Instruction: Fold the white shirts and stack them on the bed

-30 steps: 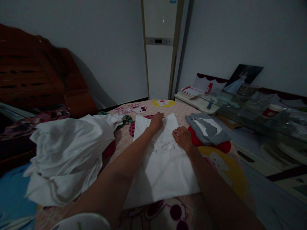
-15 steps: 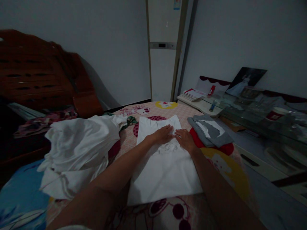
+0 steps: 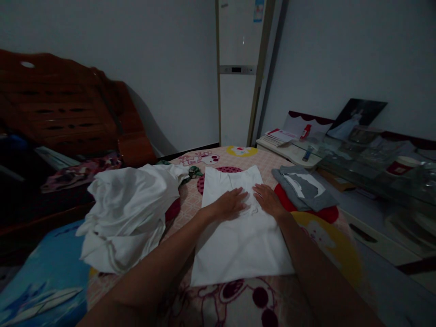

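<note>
A white garment [image 3: 243, 254], folded into a long rectangle, lies in front of me on a pink patterned cloth [image 3: 184, 204]. My left hand [image 3: 231, 203] rests flat on its upper middle, fingers stretched out to the right. Beside it my right hand [image 3: 268, 199] lies flat near the garment's right edge, fingers spread a little. Small creases show in the fabric between and below the hands. To the left sits a loose heap of white clothes [image 3: 129, 204]. Folded grey clothing [image 3: 303, 186] with a white patch lies to the right, over something red [image 3: 284, 200].
A wooden chair or bench [image 3: 68, 113] stands at the back left, with a blue cloth [image 3: 51, 277] nearer. On the right runs a glass-topped cabinet [image 3: 361, 159] holding a paper cup [image 3: 403, 165], a red bottle [image 3: 305, 132] and a photo [image 3: 357, 118]. A tall white appliance [image 3: 236, 109] stands behind.
My hands have moved slightly apart and toward me over the white garment, staying flat. The creases under them look smaller. The whole view has shifted a little.
</note>
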The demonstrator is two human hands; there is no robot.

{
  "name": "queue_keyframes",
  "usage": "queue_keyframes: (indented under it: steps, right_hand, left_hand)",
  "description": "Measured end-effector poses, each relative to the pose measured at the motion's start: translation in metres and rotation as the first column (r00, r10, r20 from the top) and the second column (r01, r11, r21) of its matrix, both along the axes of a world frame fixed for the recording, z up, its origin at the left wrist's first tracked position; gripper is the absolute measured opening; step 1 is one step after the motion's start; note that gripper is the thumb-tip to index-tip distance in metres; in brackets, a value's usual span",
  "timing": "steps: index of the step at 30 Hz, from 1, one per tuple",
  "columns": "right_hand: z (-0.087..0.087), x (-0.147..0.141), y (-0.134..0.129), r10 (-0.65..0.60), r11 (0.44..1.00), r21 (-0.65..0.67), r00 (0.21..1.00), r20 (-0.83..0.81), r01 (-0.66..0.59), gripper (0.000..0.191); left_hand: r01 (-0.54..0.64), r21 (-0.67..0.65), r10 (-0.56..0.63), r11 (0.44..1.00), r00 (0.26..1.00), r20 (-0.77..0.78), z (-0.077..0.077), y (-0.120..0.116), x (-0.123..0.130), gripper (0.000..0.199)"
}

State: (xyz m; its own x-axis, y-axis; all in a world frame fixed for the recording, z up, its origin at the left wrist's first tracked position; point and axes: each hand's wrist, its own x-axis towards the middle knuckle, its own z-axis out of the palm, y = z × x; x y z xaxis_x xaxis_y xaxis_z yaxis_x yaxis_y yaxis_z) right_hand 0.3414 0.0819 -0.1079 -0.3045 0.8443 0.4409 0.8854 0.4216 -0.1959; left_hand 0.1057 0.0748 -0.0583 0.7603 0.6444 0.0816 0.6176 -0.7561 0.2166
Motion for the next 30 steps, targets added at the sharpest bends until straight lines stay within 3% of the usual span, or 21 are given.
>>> queue_keyframes:
  steps: [3, 7, 9, 14, 17, 19, 23, 27, 30]
  right_hand:
    - [-0.001, 0.0, 0.001, -0.016, 1.0, -0.019, 1.0, 0.008, 0.016, 0.034]
    - [-0.001, 0.001, 0.001, 0.006, 1.0, -0.007, 1.0, 0.003, -0.006, 0.034]
    - [0.0, 0.002, 0.002, 0.018, 1.0, -0.008, 1.0, 0.015, -0.018, 0.034]
    - [-0.001, 0.004, 0.004, 0.03, 1.0, -0.008, 0.999, 0.02, -0.03, 0.032]
    - [-0.005, 0.006, 0.006, 0.025, 1.0, 0.002, 1.0, 0.013, -0.025, 0.033]
    - [-0.008, 0.007, 0.007, 0.023, 1.0, 0.013, 1.0, 0.014, -0.023, 0.034]
    - [-0.011, 0.007, 0.008, 0.031, 0.999, 0.034, 0.999, 0.019, -0.032, 0.034]
    - [-0.009, 0.007, 0.008, 0.039, 0.998, 0.045, 0.999, 0.001, -0.039, 0.034]
    - [-0.006, 0.006, 0.007, 0.052, 0.998, 0.035, 0.999, -0.006, -0.051, 0.034]
  left_hand:
    - [-0.091, 0.019, 0.091, 0.996, 0.996, 0.001, -0.005, 0.004, -0.018, 0.054]
    - [-0.097, 0.073, 0.1, 0.993, 0.994, -0.047, -0.024, 0.002, -0.029, 0.054]
    - [-0.103, 0.069, 0.106, 0.992, 0.993, -0.048, -0.026, 0.001, -0.029, 0.054]
    - [-0.093, -0.041, 0.095, 0.995, 0.995, 0.036, -0.003, 0.0, -0.029, 0.056]
    - [-0.003, -0.024, 0.008, 1.0, 0.983, 0.186, 0.012, -0.007, -0.023, 0.057]
    - [0.072, -0.006, -0.069, 0.997, 0.975, 0.213, 0.015, -0.015, -0.016, 0.057]
    - [0.19, -0.02, -0.188, 0.982, 0.98, 0.069, -0.001, -0.033, 0.001, 0.068]
    - [0.193, -0.003, -0.193, 0.981, 0.98, -0.041, -0.019, -0.043, 0.008, 0.07]
    - [0.19, -0.013, -0.191, 0.982, 0.981, -0.043, -0.021, -0.044, 0.008, 0.07]
